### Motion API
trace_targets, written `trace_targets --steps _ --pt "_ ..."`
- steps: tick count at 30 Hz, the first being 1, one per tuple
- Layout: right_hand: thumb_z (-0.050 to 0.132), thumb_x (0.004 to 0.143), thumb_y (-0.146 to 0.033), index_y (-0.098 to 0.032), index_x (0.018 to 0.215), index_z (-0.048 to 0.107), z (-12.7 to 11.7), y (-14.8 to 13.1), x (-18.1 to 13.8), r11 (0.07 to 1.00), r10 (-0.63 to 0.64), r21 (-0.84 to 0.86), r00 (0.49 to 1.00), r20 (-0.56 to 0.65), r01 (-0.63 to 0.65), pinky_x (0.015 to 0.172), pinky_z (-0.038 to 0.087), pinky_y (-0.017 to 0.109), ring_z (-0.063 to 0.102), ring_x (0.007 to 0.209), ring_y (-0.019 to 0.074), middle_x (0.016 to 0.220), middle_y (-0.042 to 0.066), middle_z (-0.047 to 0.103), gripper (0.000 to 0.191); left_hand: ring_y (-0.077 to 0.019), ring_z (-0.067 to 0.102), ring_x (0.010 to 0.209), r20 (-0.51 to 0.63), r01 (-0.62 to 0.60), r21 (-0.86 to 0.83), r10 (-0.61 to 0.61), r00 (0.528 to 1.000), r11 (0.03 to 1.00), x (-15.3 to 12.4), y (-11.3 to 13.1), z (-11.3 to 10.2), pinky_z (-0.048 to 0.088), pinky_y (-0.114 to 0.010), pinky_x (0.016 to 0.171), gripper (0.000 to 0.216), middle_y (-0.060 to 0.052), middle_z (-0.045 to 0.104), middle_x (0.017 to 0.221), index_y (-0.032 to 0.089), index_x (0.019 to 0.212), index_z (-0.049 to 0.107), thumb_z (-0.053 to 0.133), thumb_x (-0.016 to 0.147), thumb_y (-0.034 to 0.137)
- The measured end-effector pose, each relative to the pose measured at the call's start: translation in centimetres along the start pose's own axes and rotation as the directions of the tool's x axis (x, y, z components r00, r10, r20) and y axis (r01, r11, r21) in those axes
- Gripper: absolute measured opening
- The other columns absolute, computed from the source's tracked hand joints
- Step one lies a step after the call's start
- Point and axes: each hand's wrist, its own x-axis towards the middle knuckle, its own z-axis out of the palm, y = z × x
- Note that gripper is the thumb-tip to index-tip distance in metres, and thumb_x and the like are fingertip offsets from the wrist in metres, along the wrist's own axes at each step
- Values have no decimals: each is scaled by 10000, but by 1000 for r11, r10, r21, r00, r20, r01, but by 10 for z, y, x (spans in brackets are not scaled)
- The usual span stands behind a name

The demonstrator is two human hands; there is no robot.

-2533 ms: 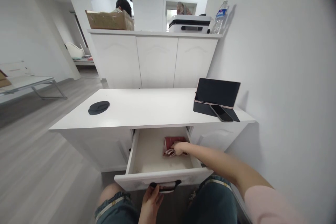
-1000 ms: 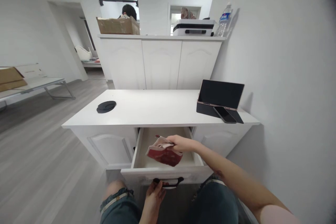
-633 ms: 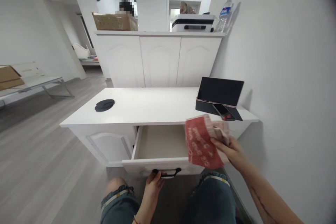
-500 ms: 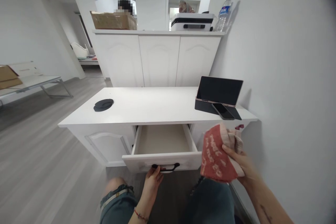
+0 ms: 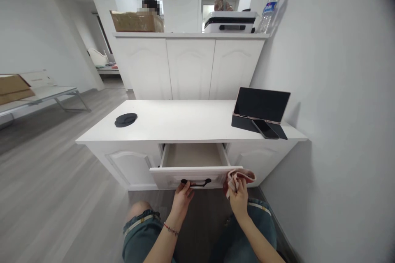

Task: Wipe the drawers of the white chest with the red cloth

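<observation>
Your right hand point(image 5: 238, 196) has lifted the crumpled red and cream patterned cloth point(image 5: 239, 176) out of the white wooden drawer point(image 5: 194, 167), now bare, gripping it against the drawer front, while your left hand point(image 5: 182, 195) stays curled under the black metal handle point(image 5: 196, 182), drawer pushed partway in.
</observation>
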Motion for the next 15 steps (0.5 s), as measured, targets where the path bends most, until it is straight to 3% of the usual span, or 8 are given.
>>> trace_targets --steps 3,7,10,13,15 --pt "471 837 -246 -214 1072 631 16 -23 -3 987 -156 -23 985 69 157 725 538 386 621 897 242 1041 115 621 287 -88 613 661 -17 -17 -53 16 1000 998 -1 -6 0 488 -248 683 332 4 702 748 184 718 556 856 579 211" --pt "478 824 -162 -201 1120 623 29 -72 -3 944 -308 -45 925 223 326 740 535 359 606 891 230 1034 110 609 332 -95 623 646 -1 -6 -193 6 1000 981 -3 -13 -3 493 -245 679 213 16 696 721 184 719 587 790 657 184" --pt "459 817 -111 -199 1101 637 41 -108 -2 910 -359 -90 878 316 405 763 519 359 587 865 227 993 103 626 346 -141 668 743 100 74 -325 -43 994 943 -4 -15 -9 524 -284 717 19 -27 725 801 189 804 647 648 785 191" --pt "464 833 -119 -200 1077 638 55 -140 -3 884 -386 -74 811 439 461 778 498 361 576 857 230 949 92 647 310 -159 678 891 169 104 -393 -40 985 913 -6 -16 -15 530 -285 809 128 -47 734 882 210 874 669 556 826 175" --pt "462 849 -142 -205 1071 633 67 -158 -9 882 -392 -25 760 519 471 802 485 374 569 870 236 952 90 654 288 -167 654 1002 183 65 -327 -4 983 943 -7 -19 -19 515 -278 873 159 -52 726 951 226 941 669 570 822 191"
